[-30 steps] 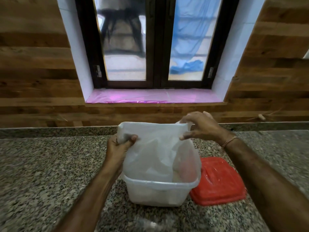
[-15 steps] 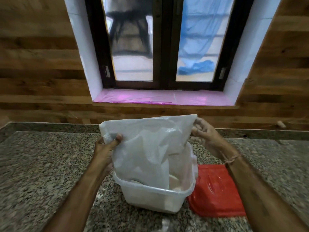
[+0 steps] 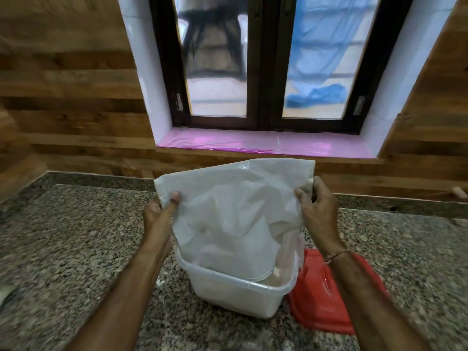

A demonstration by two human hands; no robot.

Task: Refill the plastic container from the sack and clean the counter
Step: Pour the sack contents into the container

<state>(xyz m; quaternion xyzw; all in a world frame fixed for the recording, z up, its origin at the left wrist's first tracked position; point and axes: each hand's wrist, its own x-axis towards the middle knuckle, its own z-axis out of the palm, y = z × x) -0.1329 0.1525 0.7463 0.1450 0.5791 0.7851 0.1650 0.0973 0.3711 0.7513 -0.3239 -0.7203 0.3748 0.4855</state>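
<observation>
- The left hand (image 3: 162,214) pinched the left upper corner of the white sack (image 3: 235,214), thumb pressed on its front.
- The right hand (image 3: 319,211) gripped the sack's right upper corner, fingers curled around the edge.
- The sack hung upended, its lower end inside the clear plastic container (image 3: 238,297).
- The container stood on the granite counter (image 3: 76,249), toward its front edge.
- A red lid (image 3: 321,300) lay flat just beside the container's right side.

1. The sack (image 3: 235,214) hides most of the plastic container's (image 3: 235,297) inside.
2. The right forearm covers part of the red lid (image 3: 316,307).
3. A blurred object (image 3: 6,295) is cut off at the left edge.
</observation>
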